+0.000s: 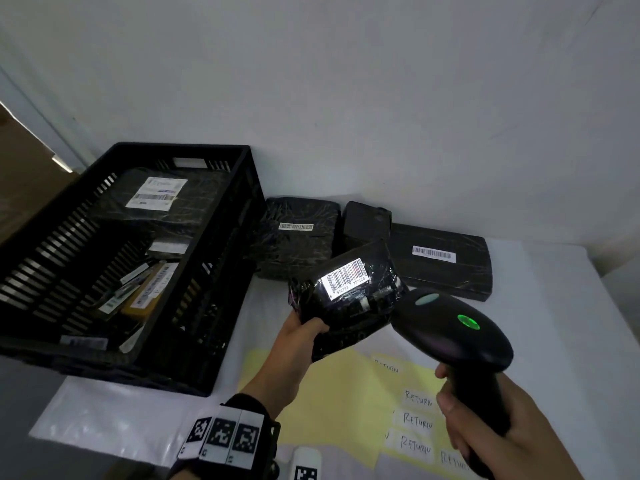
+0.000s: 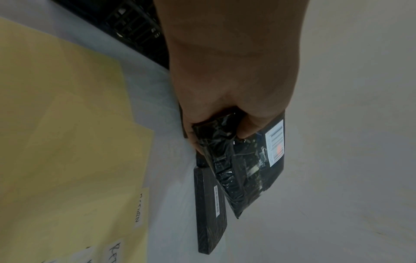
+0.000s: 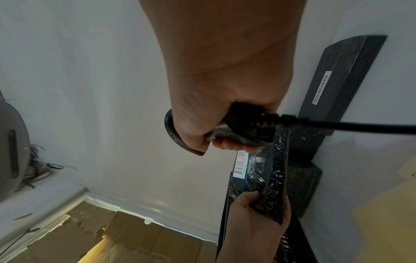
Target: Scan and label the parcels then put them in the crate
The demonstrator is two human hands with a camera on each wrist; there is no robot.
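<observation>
- Crate [image 1: 221, 271], far left on the counter [image 1: 554, 306]: black, slatted, already carrying several labelled parcels. Top is open; its right wall is the edge to clear on the way in.
- Left hand [image 1: 304, 332], just right of the crate: fingers curled round the lower end of the wrapped parcel [image 1: 349, 299], held off the counter with its barcode [image 1: 346, 277] tilted up. A red glow sits on that barcode in the left wrist view.
- Three more black parcels [image 1: 294, 237] lie behind the held one, right of the crate and against the wall, unscanned by my reading.
- Right hand [image 1: 485, 424], well right of the crate: clenched round the scanner [image 1: 453, 327] handle, head aimed at the barcode, green light on.
- Step in hand, as I judge it: scanning. Next calls for setting the scanner aside and peeling a RETURN label [image 1: 419, 398] from the yellow sheet [image 1: 329, 393].
- Open room: bare counter right of the sheet would take the scanner.
</observation>
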